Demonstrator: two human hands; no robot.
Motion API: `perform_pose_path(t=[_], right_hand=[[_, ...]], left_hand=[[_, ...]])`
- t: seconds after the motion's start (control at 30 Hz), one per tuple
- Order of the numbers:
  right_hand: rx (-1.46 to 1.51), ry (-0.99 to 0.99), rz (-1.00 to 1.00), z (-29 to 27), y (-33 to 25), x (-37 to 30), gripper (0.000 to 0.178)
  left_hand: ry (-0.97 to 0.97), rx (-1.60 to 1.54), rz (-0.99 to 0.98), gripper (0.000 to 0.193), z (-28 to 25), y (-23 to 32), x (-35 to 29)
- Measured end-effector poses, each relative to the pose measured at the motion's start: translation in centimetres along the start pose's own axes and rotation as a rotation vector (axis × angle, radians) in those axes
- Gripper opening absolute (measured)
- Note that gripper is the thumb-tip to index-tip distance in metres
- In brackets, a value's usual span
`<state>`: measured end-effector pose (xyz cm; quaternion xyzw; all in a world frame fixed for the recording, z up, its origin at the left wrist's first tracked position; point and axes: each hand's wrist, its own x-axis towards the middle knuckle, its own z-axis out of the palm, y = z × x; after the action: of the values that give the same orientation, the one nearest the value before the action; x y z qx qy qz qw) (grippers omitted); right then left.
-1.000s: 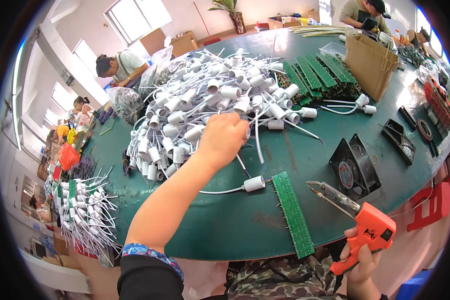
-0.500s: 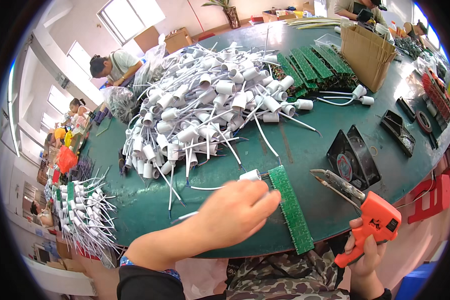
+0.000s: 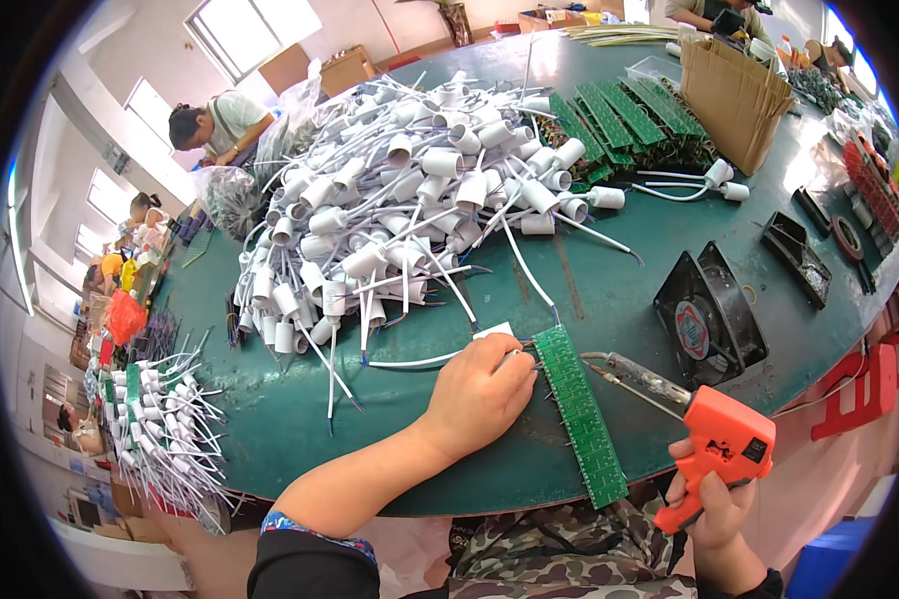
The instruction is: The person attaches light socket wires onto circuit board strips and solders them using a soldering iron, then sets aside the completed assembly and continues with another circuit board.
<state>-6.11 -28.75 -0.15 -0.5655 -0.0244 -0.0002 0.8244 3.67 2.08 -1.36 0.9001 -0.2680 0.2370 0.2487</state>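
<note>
My left hand (image 3: 481, 394) is closed, its fingertips pinched at the left edge of a long green circuit board (image 3: 581, 419), near its far end. What they grip is mostly hidden. A white lamp holder (image 3: 495, 330) lies just beyond the knuckles, partly covered by the hand, and a white wire (image 3: 410, 361) stretches left from there. My right hand (image 3: 711, 504) is wrapped round the handle of an orange soldering gun (image 3: 727, 439). The gun's metal tip reaches left, over or beside the board's far right edge; contact cannot be made out.
A large heap of white lamp holders with wires (image 3: 400, 210) covers the table's middle. Stacked green boards (image 3: 619, 120) and a cardboard box (image 3: 734, 100) stand behind. A black fan (image 3: 709, 319) sits right of the board. Another person (image 3: 225, 130) works at the far left.
My left hand has moved down and settled at the board's edge, its fingers drawn closer together. The soldering gun has shifted left, bringing its tip to the board.
</note>
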Motion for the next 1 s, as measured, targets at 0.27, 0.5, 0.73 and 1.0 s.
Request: perform_pose_path(t=[0.27,0.5,0.73,1.0], right_hand=[[-0.017,-0.113,0.092,0.4,0.3,1.3,0.057],[-0.119,-0.170,0.051,1.0,0.4,2.7,0.058],[-0.180,-0.178,0.016,1.4,1.3,3.1,0.050],[-0.299,-0.253,-0.024,1.3,1.4,3.7,0.043]], left_hand=[[0.026,0.170,0.102,0.021,0.3,-0.5,0.4],[0.028,0.228,0.135,0.024,0.5,-1.2,0.4],[0.024,0.249,0.145,0.025,0.6,-1.1,0.5],[0.010,0.289,0.155,0.023,0.6,-1.1,0.4]])
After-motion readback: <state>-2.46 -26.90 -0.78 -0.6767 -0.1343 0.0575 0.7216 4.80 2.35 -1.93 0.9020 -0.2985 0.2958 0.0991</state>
